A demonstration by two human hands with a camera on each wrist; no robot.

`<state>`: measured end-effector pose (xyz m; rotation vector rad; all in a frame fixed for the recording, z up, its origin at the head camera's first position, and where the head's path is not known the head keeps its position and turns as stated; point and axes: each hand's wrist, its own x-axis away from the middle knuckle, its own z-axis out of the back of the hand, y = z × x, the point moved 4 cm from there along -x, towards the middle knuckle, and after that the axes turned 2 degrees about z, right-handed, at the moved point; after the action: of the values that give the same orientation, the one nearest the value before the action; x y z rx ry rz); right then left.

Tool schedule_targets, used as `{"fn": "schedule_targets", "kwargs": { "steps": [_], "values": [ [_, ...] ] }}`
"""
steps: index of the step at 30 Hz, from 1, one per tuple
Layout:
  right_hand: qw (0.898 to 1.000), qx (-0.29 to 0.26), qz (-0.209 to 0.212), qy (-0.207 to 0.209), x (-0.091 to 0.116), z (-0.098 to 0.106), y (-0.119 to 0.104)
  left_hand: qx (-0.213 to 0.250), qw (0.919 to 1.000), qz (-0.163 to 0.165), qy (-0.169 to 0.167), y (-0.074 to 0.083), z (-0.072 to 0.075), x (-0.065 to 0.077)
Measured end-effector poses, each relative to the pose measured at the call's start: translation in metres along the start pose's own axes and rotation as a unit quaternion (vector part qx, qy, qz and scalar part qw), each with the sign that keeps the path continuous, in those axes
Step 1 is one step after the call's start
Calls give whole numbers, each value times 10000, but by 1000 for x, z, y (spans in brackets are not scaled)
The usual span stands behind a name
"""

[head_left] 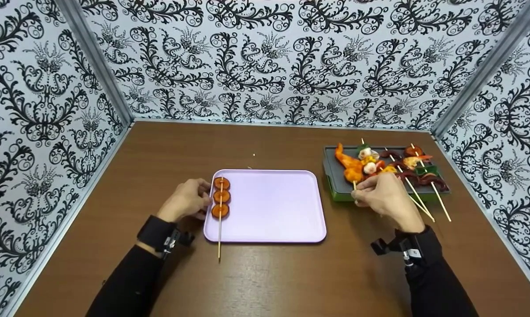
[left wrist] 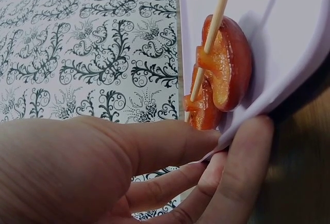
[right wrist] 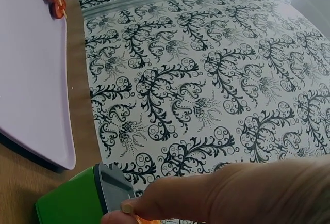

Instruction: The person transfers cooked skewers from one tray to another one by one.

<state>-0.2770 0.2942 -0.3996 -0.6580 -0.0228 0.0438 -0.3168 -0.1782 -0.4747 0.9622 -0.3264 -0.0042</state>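
My left hand (head_left: 184,202) pinches the left rim of a lilac tray (head_left: 273,207); in the left wrist view the thumb is on the rim and a finger beneath it. Along the tray's left side lies a skewer of three round orange-brown slices (head_left: 221,197), its stick jutting past the near edge. At the right, my right hand (head_left: 386,196) pinches the stick of a glossy orange skewer (head_left: 353,171), pointed at its far end, over a grill (head_left: 333,165) with a grey top and green sides. The right wrist view shows the stick's end (right wrist: 127,208) between thumb and finger.
Several other skewers (head_left: 401,167), with dark curled pieces, vegetables and white pieces, lie on the grill, some sticks jutting over its near edge. Patterned panels (head_left: 265,66) enclose the brown table (head_left: 265,281) at the back and sides. Small crumbs (head_left: 253,155) lie behind the tray.
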Motion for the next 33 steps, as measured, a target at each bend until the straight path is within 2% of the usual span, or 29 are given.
{"fn": "schedule_targets", "kwargs": {
  "steps": [7,15,18,27,33],
  "values": [
    [9977,-552,-228,-305,-3,-2,5,-19,10000,67,8,-2,0,-1],
    [9902,-1336,-331,-235,-3,-3,6,22,10000,89,-26,-2,0,-1],
    [9882,-1466,-377,-243,-2,-4,6,-19,10000,66,2,-1,0,-1],
    [9924,-1084,-462,-352,-2,-4,5,-68,10000,-1,45,-2,0,-3],
    [9824,-1637,-674,-592,-2,-8,5,-71,10000,5,50,-2,-1,-3]
  ]
}}
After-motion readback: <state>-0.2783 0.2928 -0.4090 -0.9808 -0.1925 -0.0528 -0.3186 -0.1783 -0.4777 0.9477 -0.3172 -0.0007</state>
